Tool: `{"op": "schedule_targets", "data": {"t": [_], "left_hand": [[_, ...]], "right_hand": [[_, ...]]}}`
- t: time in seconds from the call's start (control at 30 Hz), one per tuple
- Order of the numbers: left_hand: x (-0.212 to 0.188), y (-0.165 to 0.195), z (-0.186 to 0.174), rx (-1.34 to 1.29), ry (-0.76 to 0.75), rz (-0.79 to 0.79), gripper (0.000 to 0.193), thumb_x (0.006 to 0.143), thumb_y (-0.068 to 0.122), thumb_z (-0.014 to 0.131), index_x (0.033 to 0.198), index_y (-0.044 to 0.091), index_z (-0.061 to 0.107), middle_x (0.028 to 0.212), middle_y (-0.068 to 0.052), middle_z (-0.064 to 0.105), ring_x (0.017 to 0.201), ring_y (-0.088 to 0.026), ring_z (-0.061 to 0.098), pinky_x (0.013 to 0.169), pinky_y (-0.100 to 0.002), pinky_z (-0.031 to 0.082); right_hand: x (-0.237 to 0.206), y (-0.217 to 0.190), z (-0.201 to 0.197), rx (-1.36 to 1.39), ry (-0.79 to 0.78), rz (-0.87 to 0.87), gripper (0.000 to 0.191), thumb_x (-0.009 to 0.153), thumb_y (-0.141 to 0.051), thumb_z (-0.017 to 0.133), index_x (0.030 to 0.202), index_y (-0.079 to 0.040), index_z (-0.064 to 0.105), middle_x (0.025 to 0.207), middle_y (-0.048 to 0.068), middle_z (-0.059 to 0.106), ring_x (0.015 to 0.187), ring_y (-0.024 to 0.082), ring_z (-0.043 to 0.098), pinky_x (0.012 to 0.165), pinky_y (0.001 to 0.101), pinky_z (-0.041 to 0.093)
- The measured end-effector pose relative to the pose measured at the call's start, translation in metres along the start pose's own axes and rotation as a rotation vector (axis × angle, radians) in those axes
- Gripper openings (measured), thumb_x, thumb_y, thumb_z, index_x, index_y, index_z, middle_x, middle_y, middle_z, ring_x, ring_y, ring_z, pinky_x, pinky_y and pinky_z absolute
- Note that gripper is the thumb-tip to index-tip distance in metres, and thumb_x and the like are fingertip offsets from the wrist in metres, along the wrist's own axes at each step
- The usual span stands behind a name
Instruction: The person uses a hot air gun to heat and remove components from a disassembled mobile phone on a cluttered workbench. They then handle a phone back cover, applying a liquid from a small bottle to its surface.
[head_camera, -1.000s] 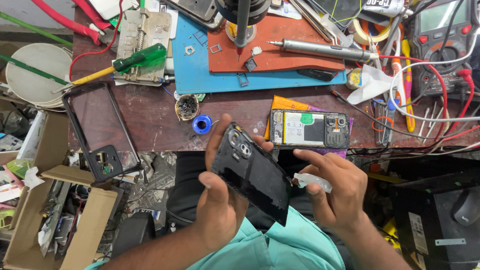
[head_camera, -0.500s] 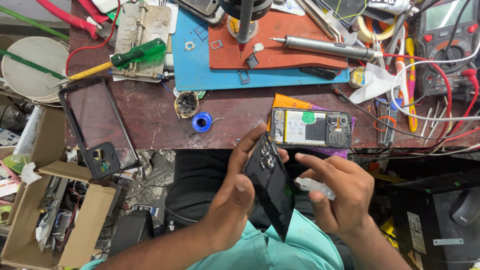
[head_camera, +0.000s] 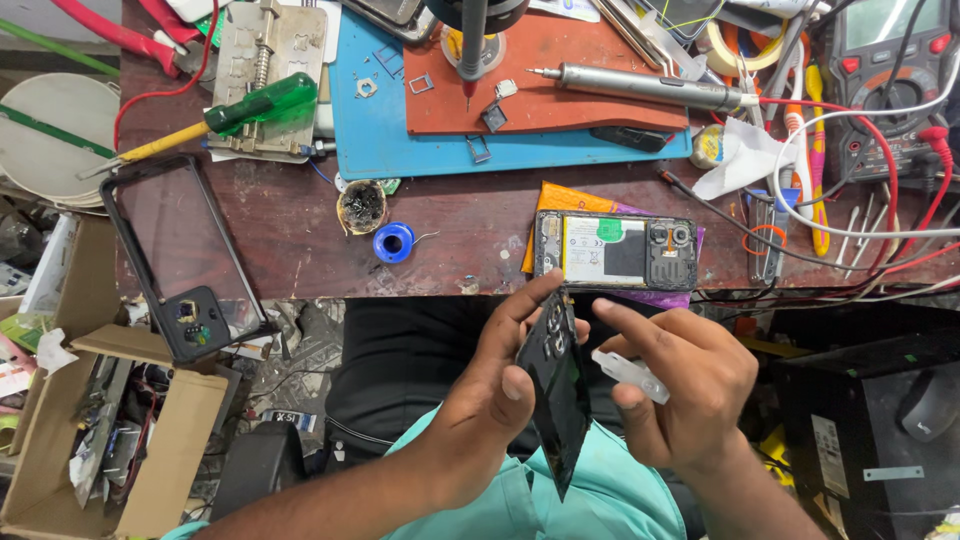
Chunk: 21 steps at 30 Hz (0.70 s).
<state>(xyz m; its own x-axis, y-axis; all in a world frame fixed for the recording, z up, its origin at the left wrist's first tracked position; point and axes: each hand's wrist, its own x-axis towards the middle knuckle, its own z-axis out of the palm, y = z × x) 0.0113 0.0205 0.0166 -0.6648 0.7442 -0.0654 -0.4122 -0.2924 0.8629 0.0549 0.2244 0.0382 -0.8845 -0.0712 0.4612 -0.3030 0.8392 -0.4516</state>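
My left hand (head_camera: 500, 395) grips a black phone back cover (head_camera: 556, 385), turned nearly edge-on toward the camera, camera cutouts at its upper end. My right hand (head_camera: 680, 385) holds a small white plastic tool (head_camera: 630, 375) against the cover's right edge, index finger stretched toward it. Both hands hover over my lap, just below the front edge of the workbench. On the bench right above them lies an opened phone (head_camera: 615, 250) with its battery and camera module exposed, resting on orange and purple sheets.
A black phone frame (head_camera: 180, 265) hangs over the bench's left edge. A blue solder spool (head_camera: 392, 242), a flux tin (head_camera: 361, 206), a green-handled screwdriver (head_camera: 240, 112), a blue mat (head_camera: 380, 130), a soldering pen (head_camera: 640, 88) and a multimeter (head_camera: 890, 70) with red leads crowd the bench. A cardboard box (head_camera: 90, 440) stands lower left.
The back cover has rotated from facing the camera to nearly edge-on. My right hand has closed in on its right edge with the white tool.
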Motion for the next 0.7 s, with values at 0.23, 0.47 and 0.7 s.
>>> {"op": "schedule_targets", "data": {"t": [0.23, 0.47, 0.7], "left_hand": [[-0.0011, -0.0009, 0.0026, 0.009, -0.049, -0.059, 0.105, 0.096, 0.078, 0.04, 0.169, 0.009, 0.01, 0.147, -0.014, 0.044, 0.141, -0.023, 0.044, 0.122, -0.04, 0.033], [0.0003, -0.0032, 0.0042, 0.057, -0.074, -0.077, 0.104, 0.096, 0.079, 0.039, 0.168, 0.01, 0.013, 0.149, -0.013, 0.045, 0.142, -0.022, 0.043, 0.122, -0.038, 0.032], [0.0011, -0.0034, 0.006, 0.092, -0.116, -0.115, 0.106, 0.095, 0.081, 0.038, 0.168, 0.008, 0.017, 0.145, -0.014, 0.046, 0.141, -0.022, 0.044, 0.12, -0.038, 0.034]], "right_hand": [[0.001, -0.0003, -0.0025, 0.009, -0.008, 0.051, 0.058, 0.105, -0.051, 0.045, 0.115, -0.002, 0.073, 0.072, 0.004, 0.069, 0.062, 0.02, 0.065, 0.058, 0.036, 0.049], [-0.0005, 0.0023, -0.0053, 0.019, 0.018, 0.022, 0.06, 0.111, -0.05, 0.042, 0.122, 0.003, 0.069, 0.081, 0.005, 0.073, 0.067, 0.021, 0.065, 0.062, 0.0359, 0.049], [-0.002, 0.0071, -0.0064, 0.035, 0.054, 0.017, 0.061, 0.112, -0.051, 0.043, 0.126, 0.004, 0.067, 0.083, 0.006, 0.072, 0.068, 0.021, 0.064, 0.059, 0.0326, 0.048]]}}
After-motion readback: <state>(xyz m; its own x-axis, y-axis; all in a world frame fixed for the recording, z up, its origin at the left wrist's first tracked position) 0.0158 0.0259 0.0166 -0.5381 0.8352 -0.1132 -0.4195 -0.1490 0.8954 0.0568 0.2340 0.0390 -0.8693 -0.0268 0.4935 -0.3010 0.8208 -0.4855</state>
